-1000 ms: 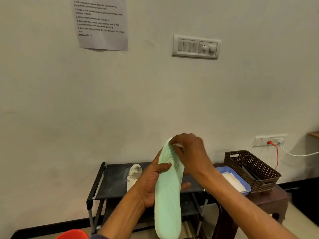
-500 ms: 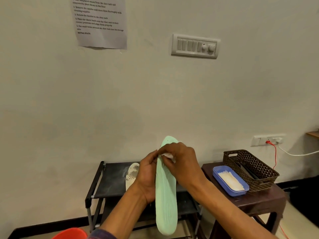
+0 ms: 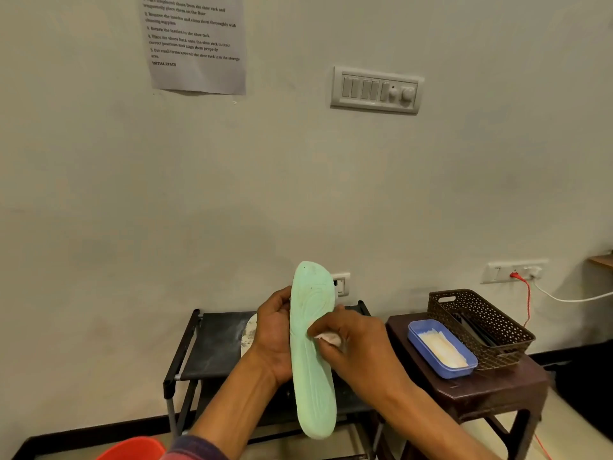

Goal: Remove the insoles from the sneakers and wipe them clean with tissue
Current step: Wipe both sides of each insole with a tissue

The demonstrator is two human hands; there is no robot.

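The right hand (image 3: 360, 340) has slid from the toe of the green insole (image 3: 313, 376) down to its middle, fingers curled round a wad of tissue (image 3: 328, 339) pressed on its face. The left hand (image 3: 272, 336) grips the insole's left edge, holding it upright in the air before the shoe rack (image 3: 212, 343), likely to brace it against the rubbing.

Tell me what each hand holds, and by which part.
The left hand grips the green insole along its left edge, around the upper middle. The right hand pinches a crumpled tissue, pressed against the insole's face.
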